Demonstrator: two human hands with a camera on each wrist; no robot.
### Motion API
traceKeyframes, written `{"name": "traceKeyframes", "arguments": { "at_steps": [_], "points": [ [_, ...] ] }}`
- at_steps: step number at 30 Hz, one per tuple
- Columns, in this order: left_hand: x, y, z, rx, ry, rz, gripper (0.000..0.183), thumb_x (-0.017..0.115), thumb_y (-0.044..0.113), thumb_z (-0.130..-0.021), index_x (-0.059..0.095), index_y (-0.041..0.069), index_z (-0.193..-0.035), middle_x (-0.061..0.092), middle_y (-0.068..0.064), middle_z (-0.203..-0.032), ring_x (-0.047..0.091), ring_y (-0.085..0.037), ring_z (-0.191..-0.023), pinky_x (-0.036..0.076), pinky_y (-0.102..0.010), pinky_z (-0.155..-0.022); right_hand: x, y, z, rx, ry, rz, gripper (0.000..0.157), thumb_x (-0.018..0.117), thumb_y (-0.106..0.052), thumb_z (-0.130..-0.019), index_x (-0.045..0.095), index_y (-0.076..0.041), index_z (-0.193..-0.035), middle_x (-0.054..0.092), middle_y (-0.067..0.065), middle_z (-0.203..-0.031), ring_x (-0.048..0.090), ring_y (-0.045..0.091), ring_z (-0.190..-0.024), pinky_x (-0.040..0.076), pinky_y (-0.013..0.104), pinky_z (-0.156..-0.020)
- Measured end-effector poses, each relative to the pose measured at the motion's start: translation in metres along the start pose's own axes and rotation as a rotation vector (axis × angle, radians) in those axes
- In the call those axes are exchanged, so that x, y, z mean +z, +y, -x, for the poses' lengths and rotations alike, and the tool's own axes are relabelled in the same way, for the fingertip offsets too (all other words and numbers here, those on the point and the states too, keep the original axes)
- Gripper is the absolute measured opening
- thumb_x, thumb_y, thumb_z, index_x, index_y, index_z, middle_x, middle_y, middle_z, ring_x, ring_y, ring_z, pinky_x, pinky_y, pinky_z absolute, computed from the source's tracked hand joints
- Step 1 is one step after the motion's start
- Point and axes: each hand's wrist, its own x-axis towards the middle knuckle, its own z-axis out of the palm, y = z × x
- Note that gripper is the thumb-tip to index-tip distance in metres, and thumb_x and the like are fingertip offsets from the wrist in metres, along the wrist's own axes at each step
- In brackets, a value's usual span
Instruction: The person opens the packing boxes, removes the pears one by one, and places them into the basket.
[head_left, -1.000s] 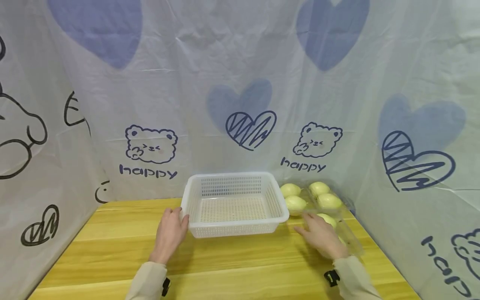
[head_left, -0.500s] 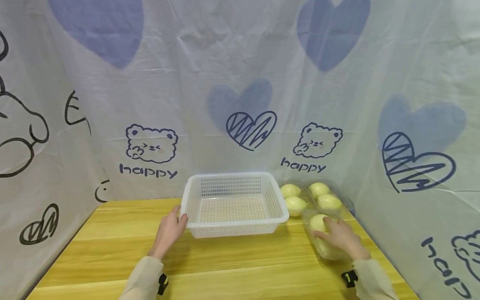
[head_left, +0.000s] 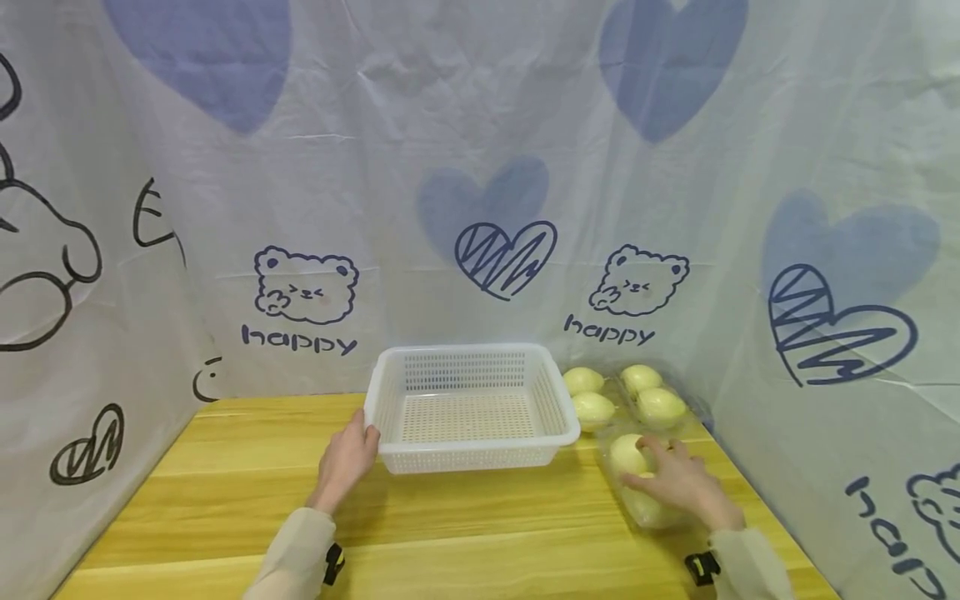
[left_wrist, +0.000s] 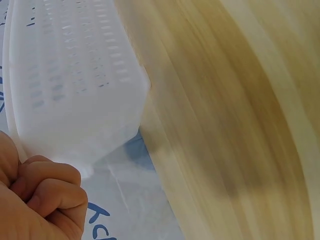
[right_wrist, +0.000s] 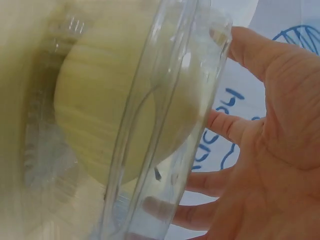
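Note:
A white perforated plastic basket (head_left: 471, 421) stands at the back middle of the table. My left hand (head_left: 349, 458) holds its left rim, and in the left wrist view the fingers are curled at the basket's corner. A clear plastic box (head_left: 651, 518) with two pale yellow, rounded fruits (head_left: 628, 454) in it lies right of the basket. My right hand (head_left: 678, 479) is over this box's right side. The right wrist view shows its fingers (right_wrist: 200, 184) spread and fairly straight, tips against the clear plastic. A fruit (right_wrist: 100, 105) shows through the wall.
Behind the near box are two more pairs of pale yellow fruits (head_left: 594, 411) (head_left: 660, 407), with clear plastic around them. The basket stands close beside the left pair. A patterned curtain (head_left: 420, 167) encloses the wooden table (head_left: 465, 525) at the back and sides.
My right hand has moved right from beside the basket onto the near fruit box, which now sits further left. The left hand has stayed at the basket's rim.

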Motion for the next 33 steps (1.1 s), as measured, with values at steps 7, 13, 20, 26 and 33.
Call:
{"name": "traceKeyframes", "arguments": {
  "at_steps": [7, 13, 20, 26, 33],
  "points": [
    [0.001, 0.001, 0.001, -0.034, -0.020, -0.005, 0.045, 0.035, 0.023, -0.101, 0.042, -0.001, -0.139, 0.066, -0.023, -0.101, 0.047, -0.018, -0.052, 0.037, -0.029, -0.043, 0.006, -0.019, 0.014, -0.043, -0.002, 0.075, 0.084, 0.060, -0.075, -0.078, 0.048, -0.019, -0.139, 0.043, 0.035, -0.136, 0.048, 0.061, -0.108, 0.044, 0.073, -0.073],
    [0.002, 0.002, 0.001, -0.032, -0.007, 0.000, 0.043, 0.036, 0.023, -0.101, 0.044, -0.001, -0.136, 0.066, -0.022, -0.100, 0.048, -0.018, -0.052, 0.037, -0.028, -0.043, 0.012, -0.036, 0.027, -0.098, 0.014, 0.086, 0.078, 0.063, -0.073, -0.077, 0.051, -0.021, -0.135, 0.044, 0.032, -0.137, 0.050, 0.058, -0.109, 0.047, 0.070, -0.070],
    [0.004, 0.003, 0.002, -0.044, 0.008, -0.008, 0.040, 0.036, 0.023, -0.100, 0.048, 0.000, -0.130, 0.065, -0.017, -0.089, 0.047, -0.018, -0.052, 0.036, -0.030, -0.043, 0.013, -0.058, 0.042, -0.183, -0.017, 0.078, 0.075, 0.070, -0.067, -0.076, 0.053, -0.019, -0.132, 0.048, 0.031, -0.130, 0.053, 0.053, -0.106, 0.049, 0.065, -0.068],
    [0.004, 0.005, 0.001, -0.040, 0.014, -0.026, 0.039, 0.038, 0.022, -0.100, 0.048, 0.000, -0.130, 0.064, -0.016, -0.086, 0.048, -0.019, -0.053, 0.037, -0.031, -0.044, 0.020, -0.073, 0.049, -0.220, 0.024, 0.088, 0.075, 0.071, -0.067, -0.074, 0.055, -0.019, -0.130, 0.048, 0.031, -0.130, 0.053, 0.052, -0.106, 0.049, 0.065, -0.070],
    [0.000, 0.003, 0.000, -0.053, -0.006, -0.034, 0.046, 0.038, 0.023, -0.101, 0.042, 0.000, -0.140, 0.065, -0.018, -0.091, 0.047, -0.018, -0.052, 0.037, -0.029, -0.044, 0.025, -0.094, 0.053, -0.256, -0.004, 0.053, 0.078, 0.070, -0.066, -0.075, 0.055, -0.017, -0.134, 0.043, 0.035, -0.138, 0.050, 0.059, -0.110, 0.049, 0.066, -0.070]
  ]
}}
